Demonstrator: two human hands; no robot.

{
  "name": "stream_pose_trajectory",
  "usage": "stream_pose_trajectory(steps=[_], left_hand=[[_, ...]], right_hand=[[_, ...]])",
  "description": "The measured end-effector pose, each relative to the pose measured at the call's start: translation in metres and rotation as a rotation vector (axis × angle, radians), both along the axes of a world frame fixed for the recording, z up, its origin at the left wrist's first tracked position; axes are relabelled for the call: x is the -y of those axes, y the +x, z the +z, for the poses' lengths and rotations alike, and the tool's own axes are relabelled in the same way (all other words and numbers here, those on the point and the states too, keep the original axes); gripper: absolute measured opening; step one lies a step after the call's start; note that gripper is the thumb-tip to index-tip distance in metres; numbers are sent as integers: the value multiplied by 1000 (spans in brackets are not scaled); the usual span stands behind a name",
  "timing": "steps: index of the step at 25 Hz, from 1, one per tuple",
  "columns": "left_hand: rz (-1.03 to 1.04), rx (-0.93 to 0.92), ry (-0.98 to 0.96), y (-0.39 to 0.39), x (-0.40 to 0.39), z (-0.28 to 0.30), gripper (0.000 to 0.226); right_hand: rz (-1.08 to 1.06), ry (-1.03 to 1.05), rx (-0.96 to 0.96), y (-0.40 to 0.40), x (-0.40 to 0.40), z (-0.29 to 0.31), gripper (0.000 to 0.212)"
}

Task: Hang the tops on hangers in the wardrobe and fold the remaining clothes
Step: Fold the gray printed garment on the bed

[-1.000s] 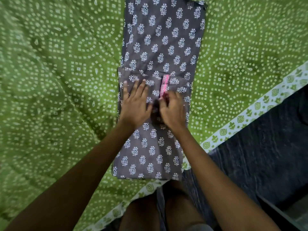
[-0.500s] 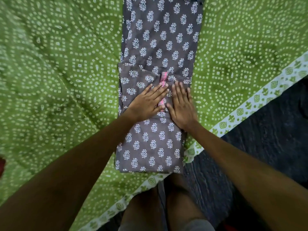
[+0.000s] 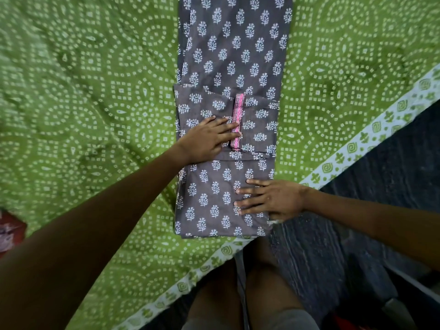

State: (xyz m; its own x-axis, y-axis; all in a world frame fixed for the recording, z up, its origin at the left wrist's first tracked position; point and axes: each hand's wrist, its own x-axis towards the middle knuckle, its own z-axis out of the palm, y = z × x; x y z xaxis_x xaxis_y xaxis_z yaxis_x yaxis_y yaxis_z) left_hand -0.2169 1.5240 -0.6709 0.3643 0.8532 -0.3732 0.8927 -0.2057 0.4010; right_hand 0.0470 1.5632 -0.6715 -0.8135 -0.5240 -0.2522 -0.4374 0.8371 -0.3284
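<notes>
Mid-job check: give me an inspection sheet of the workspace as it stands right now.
Surface: green patterned bedsheet with a white border, spread flat.
Job's things: grey printed garment lying lengthwise, sleeves folded in across the middle; pink trim showing.
Clutter: red item at the left edge, too blurred to identify.
Grips: left hand flat on the folded sleeve, fingertips at the trim; right hand flat on the near part, fingers straight.
Cables: nothing seen.
Surroundings: dark floor to the right; the person's knees at the bottom.
</notes>
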Motion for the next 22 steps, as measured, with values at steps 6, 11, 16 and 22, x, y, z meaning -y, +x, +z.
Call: stream_pose_trajectory(steps=[6,11,16,22], left_hand=[[592,634,-384,-4,-16,15,39],[1354,1170,-587,-49,-10,26,50],[1536,1127,-241,-23,16,29,53],[1670,808,145,10,44,14,20]], right_hand=[[-981,-834,621,-58,-15,58,13],[-1994,-1769,258,-57,-88,55,17],[-2206,-1454,128,-51,-47,31,13],[-2248,-1102,-153,-62,-21,31,20]])
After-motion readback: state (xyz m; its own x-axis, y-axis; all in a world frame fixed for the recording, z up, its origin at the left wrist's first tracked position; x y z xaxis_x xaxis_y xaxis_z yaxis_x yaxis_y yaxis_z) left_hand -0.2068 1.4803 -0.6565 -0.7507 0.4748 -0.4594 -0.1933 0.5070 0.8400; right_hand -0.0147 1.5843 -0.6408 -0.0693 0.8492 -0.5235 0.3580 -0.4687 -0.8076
